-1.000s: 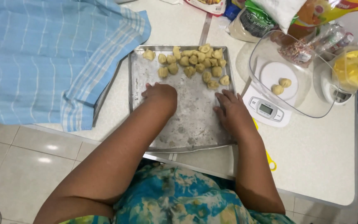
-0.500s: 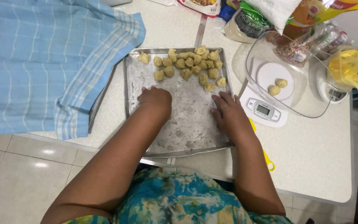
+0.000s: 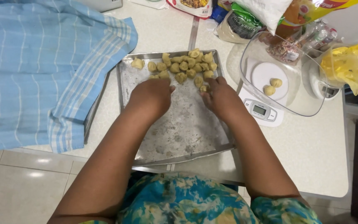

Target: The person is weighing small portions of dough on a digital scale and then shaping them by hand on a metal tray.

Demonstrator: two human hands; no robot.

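A floured metal baking tray (image 3: 187, 137) lies on the white counter in front of me. Several small folded dough pieces (image 3: 183, 66) are clustered along its far edge. My left hand (image 3: 151, 95) rests palm down on the tray, its fingers reaching the near dough pieces. My right hand (image 3: 219, 97) lies beside it, fingertips touching a dough piece (image 3: 204, 88) at the right of the cluster. Whether either hand grips a piece is hidden by the fingers.
A blue checked cloth (image 3: 42, 66) covers the counter at left. A clear bowl (image 3: 282, 79) holding two dough balls sits on a white kitchen scale (image 3: 262, 111) at right. Food packets (image 3: 245, 20) and a yellow bag (image 3: 353, 62) crowd the far right. Floor tiles show below left.
Both hands have slid up the tray from its middle to the dough pieces at the far edge. The view has shifted slightly.
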